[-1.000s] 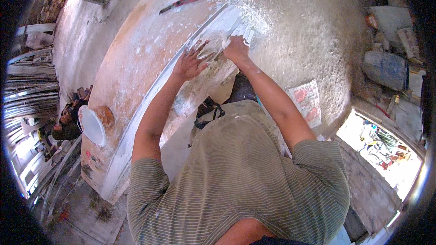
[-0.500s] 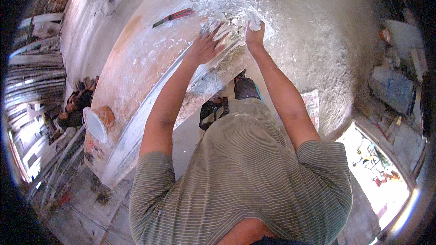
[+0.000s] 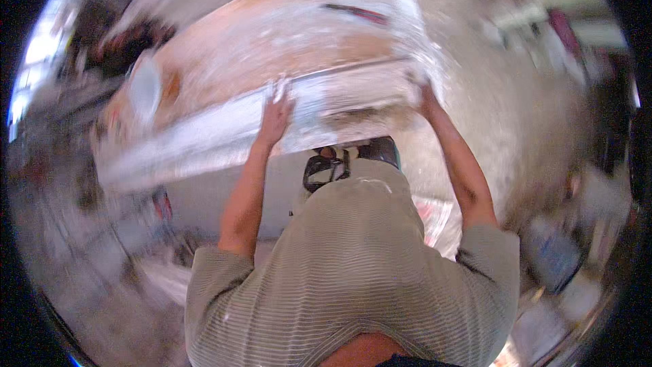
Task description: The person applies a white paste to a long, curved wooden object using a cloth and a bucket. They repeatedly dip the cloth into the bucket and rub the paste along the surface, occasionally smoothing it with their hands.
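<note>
The view is smeared by motion. My left hand [image 3: 277,117] lies on a long white strip [image 3: 204,143] along the near edge of a wide board, its white-smudged fingers stretched forward and apart. My right hand [image 3: 426,98] is at the board's right end, beside a pale, powdery patch; its fingers are too blurred to show whether they hold anything. On the far side of the board [image 3: 272,30], which is orange-brown and streaked with white, rests a red and black utility knife [image 3: 356,12], out of reach of both hands' fingers.
A white-rimmed bucket [image 3: 145,88] stands at the board's left end. Beyond the board's right end is a rough, greyish floor [image 3: 489,109]. A blue-grey container [image 3: 551,251] and blurred clutter lie at the right. Printed paper [image 3: 435,221] is near my right elbow.
The view has swung, so the board now runs more across it. My hands are farther apart, the left farther along the strip. The white lump in my right hand can no longer be made out.
</note>
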The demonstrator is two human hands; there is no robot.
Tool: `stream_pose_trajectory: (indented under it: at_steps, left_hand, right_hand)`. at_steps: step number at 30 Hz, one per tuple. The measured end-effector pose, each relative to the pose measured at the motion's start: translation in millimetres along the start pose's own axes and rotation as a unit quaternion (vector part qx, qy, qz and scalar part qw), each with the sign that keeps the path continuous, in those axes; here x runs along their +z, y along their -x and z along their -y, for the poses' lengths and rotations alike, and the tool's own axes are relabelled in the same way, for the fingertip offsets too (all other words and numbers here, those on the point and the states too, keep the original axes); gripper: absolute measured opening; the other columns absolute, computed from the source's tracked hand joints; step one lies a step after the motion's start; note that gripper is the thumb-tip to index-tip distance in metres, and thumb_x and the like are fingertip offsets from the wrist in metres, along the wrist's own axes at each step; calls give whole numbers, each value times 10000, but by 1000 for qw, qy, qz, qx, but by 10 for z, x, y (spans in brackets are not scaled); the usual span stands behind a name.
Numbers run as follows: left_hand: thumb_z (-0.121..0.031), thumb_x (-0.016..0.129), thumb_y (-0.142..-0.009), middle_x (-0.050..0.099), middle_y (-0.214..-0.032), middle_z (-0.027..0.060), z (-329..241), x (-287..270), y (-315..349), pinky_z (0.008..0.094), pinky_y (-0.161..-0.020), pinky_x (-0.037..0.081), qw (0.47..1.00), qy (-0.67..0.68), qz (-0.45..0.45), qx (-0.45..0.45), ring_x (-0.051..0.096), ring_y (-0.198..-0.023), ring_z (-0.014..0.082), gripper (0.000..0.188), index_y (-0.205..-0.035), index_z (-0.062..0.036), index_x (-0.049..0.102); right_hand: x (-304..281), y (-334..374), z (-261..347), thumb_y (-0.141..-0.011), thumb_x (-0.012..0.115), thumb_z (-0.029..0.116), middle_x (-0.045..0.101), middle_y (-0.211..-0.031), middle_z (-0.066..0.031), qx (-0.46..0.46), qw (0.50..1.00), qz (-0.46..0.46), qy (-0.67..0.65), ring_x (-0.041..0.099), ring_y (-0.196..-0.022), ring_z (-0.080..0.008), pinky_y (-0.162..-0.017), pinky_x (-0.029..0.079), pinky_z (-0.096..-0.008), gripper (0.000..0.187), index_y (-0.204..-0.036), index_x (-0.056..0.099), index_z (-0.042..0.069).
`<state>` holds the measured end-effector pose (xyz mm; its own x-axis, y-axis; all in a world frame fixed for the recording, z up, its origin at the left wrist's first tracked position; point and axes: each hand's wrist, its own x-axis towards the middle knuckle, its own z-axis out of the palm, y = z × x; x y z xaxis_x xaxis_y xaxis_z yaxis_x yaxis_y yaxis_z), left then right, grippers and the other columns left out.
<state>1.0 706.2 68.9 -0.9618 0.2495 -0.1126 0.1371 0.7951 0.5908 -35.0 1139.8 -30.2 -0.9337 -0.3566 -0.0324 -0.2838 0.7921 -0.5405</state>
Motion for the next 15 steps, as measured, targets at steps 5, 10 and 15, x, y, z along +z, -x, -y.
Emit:
stream_pose_trajectory:
  at_steps: [5, 10, 15]
  left_hand:
    - [-239, 406, -943, 231, -1474, 163, 533, -118, 782, 400, -1109, 145, 979, 103, -133, -117, 158, -1379, 309, 502, -1402, -62, 305]
    - [-212, 424, -942, 296, -1439, 189, 781, -295, 1695, 363, -1092, 187, 920, 193, -237, -247, 229, -1359, 299, 491, -1393, -48, 318]
    - [-222, 422, -953, 375, -1394, 196, 1061, -321, 2487, 332, -1072, 229, 816, 298, -279, -410, 327, -1311, 303, 467, -1365, -16, 351]
  right_hand:
    - [145, -56, -63, -674, 588, 143, 584, -1029, -175, -125, 886, 281, 347, 504, -1075, -318, -932, 386, -473, 311, -968, 632, 49]
    - [512, -880, 858, -651, 580, 101, 591, -984, -152, -337, 820, 336, 317, 569, -961, -298, -785, 477, -440, 234, -876, 627, 54]
    - [1567, -1597, 2318, -658, 627, 142, 503, -1197, -172, -426, 778, 364, 284, 484, -1132, -310, -790, 479, -425, 431, -1081, 571, 84]
